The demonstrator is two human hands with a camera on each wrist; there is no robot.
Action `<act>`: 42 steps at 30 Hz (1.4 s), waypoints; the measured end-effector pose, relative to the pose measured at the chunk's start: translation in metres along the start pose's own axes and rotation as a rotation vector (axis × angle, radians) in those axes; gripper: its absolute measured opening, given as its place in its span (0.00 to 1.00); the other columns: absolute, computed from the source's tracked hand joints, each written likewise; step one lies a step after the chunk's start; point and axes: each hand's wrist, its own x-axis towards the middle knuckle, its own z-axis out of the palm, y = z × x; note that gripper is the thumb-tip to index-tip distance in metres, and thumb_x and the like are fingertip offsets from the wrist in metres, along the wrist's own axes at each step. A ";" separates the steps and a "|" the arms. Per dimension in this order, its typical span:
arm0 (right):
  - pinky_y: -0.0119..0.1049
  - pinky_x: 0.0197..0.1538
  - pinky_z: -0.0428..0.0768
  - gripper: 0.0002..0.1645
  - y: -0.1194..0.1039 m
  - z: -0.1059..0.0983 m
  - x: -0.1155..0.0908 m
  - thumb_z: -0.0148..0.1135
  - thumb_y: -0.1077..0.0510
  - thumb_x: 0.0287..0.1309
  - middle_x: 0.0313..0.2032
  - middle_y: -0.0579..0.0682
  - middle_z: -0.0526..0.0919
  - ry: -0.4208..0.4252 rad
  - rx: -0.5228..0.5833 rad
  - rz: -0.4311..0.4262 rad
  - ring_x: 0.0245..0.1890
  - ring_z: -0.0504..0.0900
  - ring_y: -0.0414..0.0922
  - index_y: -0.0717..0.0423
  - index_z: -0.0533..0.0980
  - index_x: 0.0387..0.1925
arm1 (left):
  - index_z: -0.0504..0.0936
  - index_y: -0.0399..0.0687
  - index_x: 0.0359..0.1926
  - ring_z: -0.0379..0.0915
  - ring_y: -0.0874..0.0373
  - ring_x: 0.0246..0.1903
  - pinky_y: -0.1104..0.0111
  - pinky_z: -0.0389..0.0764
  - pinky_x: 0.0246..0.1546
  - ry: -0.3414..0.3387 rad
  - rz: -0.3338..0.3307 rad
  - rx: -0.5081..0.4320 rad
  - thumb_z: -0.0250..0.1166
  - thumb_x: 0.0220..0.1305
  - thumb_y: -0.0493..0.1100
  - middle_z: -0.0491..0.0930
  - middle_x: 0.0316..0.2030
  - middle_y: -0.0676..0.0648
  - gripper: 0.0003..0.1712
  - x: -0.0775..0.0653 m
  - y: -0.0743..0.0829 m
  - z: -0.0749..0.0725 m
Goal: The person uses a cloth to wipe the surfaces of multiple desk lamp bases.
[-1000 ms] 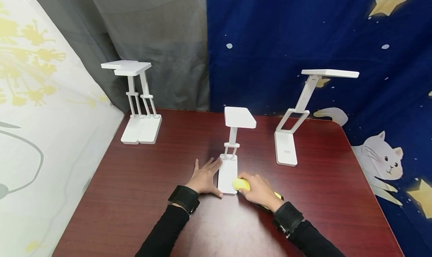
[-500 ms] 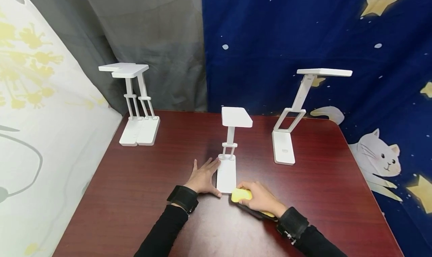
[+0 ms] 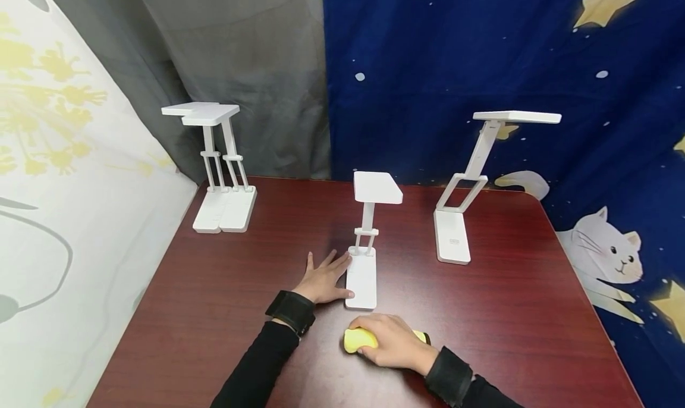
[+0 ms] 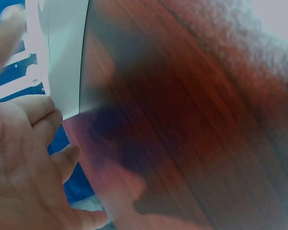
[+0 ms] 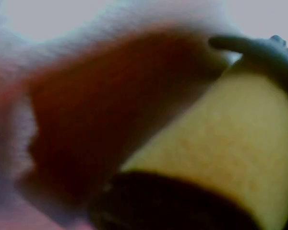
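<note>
A white folding desk lamp [image 3: 362, 280] stands mid-table, its panel head raised on a jointed arm. My left hand [image 3: 321, 283] lies at the left side of its base, fingers spread, fingertips and thumb at the edge. In the left wrist view the white base [image 4: 65, 57] is right by those fingers. In front of the lamp, my right hand [image 3: 396, 339] grips a yellow hand-brush-like tool [image 3: 360, 339] low over the table. The right wrist view is blurred; the tool's yellow body [image 5: 230, 139] shows beside a dark part. Its underside is mostly hidden in the head view.
Two more white lamps [image 3: 222, 209] stand side by side at the back left of the dark red table [image 3: 257, 313]. Another white lamp [image 3: 452, 235] stands at the right. Grey and blue star-patterned curtains [image 3: 428, 69] hang behind the table, with a white patterned cloth [image 3: 96, 247] at left.
My right hand has drawn the yellow tool from the lamp base's lower right corner toward the front and left. My left thumb has shifted a little up the base's edge. The lamps stay put.
</note>
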 end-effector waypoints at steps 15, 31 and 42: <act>0.35 0.29 0.80 0.22 -0.008 0.011 0.028 0.76 0.56 0.48 0.40 0.43 0.88 0.091 -0.338 -0.066 0.34 0.82 0.42 0.51 0.82 0.48 | 0.66 0.45 0.79 0.53 0.42 0.81 0.24 0.37 0.74 0.044 0.028 -0.017 0.74 0.63 0.56 0.62 0.80 0.47 0.49 -0.001 0.000 0.002; 0.36 0.26 0.81 0.22 -0.014 0.014 0.029 0.77 0.54 0.48 0.40 0.43 0.89 0.124 -0.456 -0.038 0.32 0.82 0.43 0.51 0.83 0.46 | 0.66 0.45 0.79 0.54 0.43 0.81 0.24 0.37 0.73 0.064 0.036 -0.019 0.75 0.61 0.57 0.63 0.80 0.47 0.50 -0.001 -0.002 0.003; 0.37 0.27 0.82 0.24 -0.009 0.010 0.020 0.77 0.56 0.47 0.42 0.46 0.90 0.129 -0.429 0.003 0.33 0.82 0.44 0.53 0.83 0.48 | 0.66 0.45 0.79 0.54 0.43 0.81 0.24 0.38 0.73 0.062 0.028 -0.015 0.76 0.61 0.56 0.63 0.80 0.47 0.50 -0.001 -0.002 0.003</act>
